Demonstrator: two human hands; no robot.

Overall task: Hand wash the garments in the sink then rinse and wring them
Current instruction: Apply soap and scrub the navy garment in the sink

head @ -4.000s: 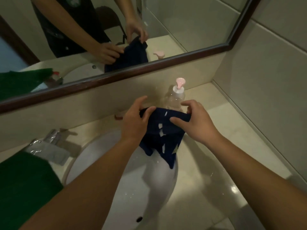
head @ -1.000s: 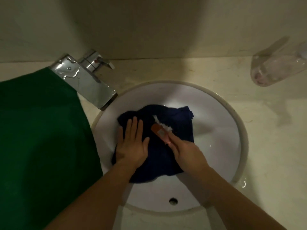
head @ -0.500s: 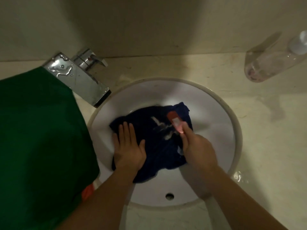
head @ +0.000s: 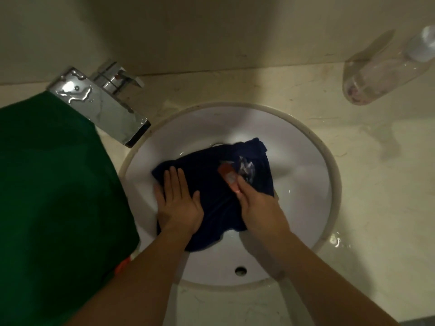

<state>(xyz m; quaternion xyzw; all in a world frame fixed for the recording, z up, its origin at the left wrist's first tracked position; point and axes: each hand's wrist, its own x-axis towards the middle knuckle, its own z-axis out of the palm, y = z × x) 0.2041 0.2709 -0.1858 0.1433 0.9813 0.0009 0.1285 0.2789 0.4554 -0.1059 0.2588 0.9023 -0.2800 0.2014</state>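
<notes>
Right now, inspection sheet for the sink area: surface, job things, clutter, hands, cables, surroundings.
Surface: counter, pale stone, with a wet patch by the right rim of the sink.
Job's things: navy garment lies spread in the sink with white lather on it; orange bar, likely soap, on the garment; green cloth on the counter at the left.
Clutter: clear bottle at the back right.
Hands: left hand pressed flat on the navy garment; right hand holds the orange bar against it.
Cables: nothing seen.
Surroundings: tap, chrome with droplets on top, no stream seen; wall behind.
</notes>
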